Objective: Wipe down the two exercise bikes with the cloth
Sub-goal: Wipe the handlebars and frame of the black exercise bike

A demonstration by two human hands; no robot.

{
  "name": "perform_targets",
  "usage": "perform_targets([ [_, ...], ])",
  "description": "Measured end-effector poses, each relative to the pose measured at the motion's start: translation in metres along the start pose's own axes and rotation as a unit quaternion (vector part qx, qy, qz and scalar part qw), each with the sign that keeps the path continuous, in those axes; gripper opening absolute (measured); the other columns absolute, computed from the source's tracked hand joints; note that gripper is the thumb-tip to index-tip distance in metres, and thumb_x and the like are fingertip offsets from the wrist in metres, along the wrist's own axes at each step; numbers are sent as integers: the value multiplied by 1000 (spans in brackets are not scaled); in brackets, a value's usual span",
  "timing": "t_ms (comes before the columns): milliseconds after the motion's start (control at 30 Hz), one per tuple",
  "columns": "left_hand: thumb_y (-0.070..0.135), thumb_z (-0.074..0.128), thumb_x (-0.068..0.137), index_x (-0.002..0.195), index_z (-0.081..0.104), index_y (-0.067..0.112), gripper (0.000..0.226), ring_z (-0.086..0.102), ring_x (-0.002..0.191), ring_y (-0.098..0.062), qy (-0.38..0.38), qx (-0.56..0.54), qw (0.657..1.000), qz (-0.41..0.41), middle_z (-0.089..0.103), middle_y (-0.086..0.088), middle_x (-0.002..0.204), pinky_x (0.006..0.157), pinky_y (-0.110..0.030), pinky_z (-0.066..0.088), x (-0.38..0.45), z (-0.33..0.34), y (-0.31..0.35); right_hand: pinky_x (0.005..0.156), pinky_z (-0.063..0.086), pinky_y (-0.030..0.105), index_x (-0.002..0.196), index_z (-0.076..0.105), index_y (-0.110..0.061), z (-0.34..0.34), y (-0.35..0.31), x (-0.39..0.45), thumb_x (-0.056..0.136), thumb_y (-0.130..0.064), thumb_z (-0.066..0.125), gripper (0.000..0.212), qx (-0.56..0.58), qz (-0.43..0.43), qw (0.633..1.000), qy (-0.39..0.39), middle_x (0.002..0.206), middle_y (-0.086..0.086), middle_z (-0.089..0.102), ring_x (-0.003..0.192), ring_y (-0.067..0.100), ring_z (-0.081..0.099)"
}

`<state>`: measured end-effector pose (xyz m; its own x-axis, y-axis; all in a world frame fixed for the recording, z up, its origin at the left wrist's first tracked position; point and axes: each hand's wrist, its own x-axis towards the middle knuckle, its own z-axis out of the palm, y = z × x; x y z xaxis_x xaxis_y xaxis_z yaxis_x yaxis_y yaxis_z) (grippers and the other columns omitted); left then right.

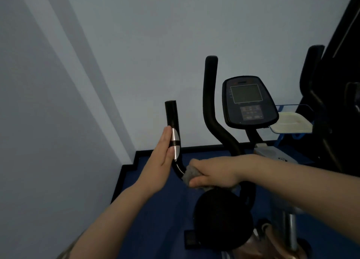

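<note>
1. At the far left we see a pale wall, which meets a second wall at a corner; a dark blue floor with a black skirting edge runs along the foot of both.
2. Our left hand is spread flat, fingers straight and together, with the palm laid against the left side of the left handlebar. It touches the bar at the silver sensor plates and does not curl around it.
3. Lower on that same bar, where it bends toward the bike's middle, our right hand is closed around a grey cloth. The cloth is bunched in the fist and pressed onto the curve of the bar.
4. Below the right hand sits the black saddle of the near exercise bike, seen from above.
5. To the right, the bike's other handlebar rises in an S-curve, and beside it stands the console with a dull grey screen and a button panel beneath.
6. Behind the console's right edge we see a pale tray on a blue frame.
7. At the right edge stands a second dark machine, too shadowed for us to make out details.
</note>
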<state>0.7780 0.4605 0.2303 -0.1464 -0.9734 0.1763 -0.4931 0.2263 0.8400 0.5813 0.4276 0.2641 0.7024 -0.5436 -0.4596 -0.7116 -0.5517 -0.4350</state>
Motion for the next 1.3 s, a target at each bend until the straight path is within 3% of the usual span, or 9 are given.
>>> perform_targets([
  [200, 22, 31, 105, 148, 13, 37, 49, 20, 129, 28, 64, -63, 995, -43, 17, 29, 152, 105, 1, 15, -15, 18, 6, 72, 37, 27, 113, 47, -21, 4, -15, 17, 96, -62, 35, 46, 60, -1, 997, 56, 99, -4, 54, 87, 11, 52],
  [333, 11, 36, 105, 150, 22, 31, 52, 29, 130, 18, 103, -99, 987, -80, 27, 20, 152, 103, 2, 20, -25, 27, 15, 73, 34, 30, 124, 39, -22, 4, 4, -4, 97, -52, 47, 41, -30, -34, 998, 35, 102, -7, 45, 87, 12, 48],
  [500, 15, 41, 104, 150, 32, 23, 48, 32, 139, 0, 138, -98, 978, -122, 35, 9, 155, 119, -25, 22, -55, 37, 27, 65, 33, 26, 126, 42, -17, -3, -7, 5, 99, -52, 41, 44, -4, -32, 999, 21, 88, -10, 49, 83, 12, 50],
  [633, 21, 41, 103, 147, 38, 21, 44, 39, 136, -6, 200, -115, 965, -122, 43, 5, 148, 118, -34, 29, -73, 57, 44, 90, 43, 34, 131, 50, -19, 9, -13, 11, 100, -55, 34, 50, 43, -27, 993, 103, 117, 5, 62, 105, 21, 58],
  [833, 25, 41, 102, 126, 50, 30, 26, 46, 111, 15, 232, -75, 965, -100, 51, 17, 123, 90, -2, 35, -97, 87, 58, 72, 49, 33, 102, 53, -27, 1, -10, -48, 97, -56, 41, 32, 140, -49, 931, 333, 90, -3, 66, 83, 13, 62],
  [933, 27, 39, 103, 101, 61, 23, 23, 58, 93, -4, 194, -109, 969, -108, 62, 8, 99, 80, -17, 43, -101, 92, 60, 62, 43, 26, 94, 49, -37, 17, -19, -75, 93, -64, 40, 29, 67, -11, 961, 267, 77, -9, 63, 72, 2, 58],
  [1000, 26, 37, 104, 88, 59, 9, 32, 55, 76, -13, 158, -147, 970, -110, 61, 1, 80, 69, -23, 43, -102, 89, 58, 70, 46, 30, 106, 53, -29, 40, -27, -73, 94, -61, 41, 37, 40, 19, 971, 233, 87, -7, 66, 82, 7, 60],
  [1100, 24, 36, 105, 78, 54, 2, 39, 49, 72, -17, 115, -156, 974, -122, 55, -12, 74, 67, -33, 41, -101, 81, 54, 79, 39, 30, 111, 50, -20, 68, -34, -71, 99, -45, 43, 28, 7, 71, 936, 344, 107, -2, 55, 101, 15, 50],
  [1300, 26, 37, 105, 68, 44, 14, 39, 40, 64, -15, 110, -147, 974, -131, 44, -3, 66, 63, -35, 34, -103, 80, 56, 78, 39, 26, 123, 47, -23, 118, -42, -88, 96, -20, 49, 27, 41, 148, 852, 500, 113, -4, 47, 103, 12, 40],
])
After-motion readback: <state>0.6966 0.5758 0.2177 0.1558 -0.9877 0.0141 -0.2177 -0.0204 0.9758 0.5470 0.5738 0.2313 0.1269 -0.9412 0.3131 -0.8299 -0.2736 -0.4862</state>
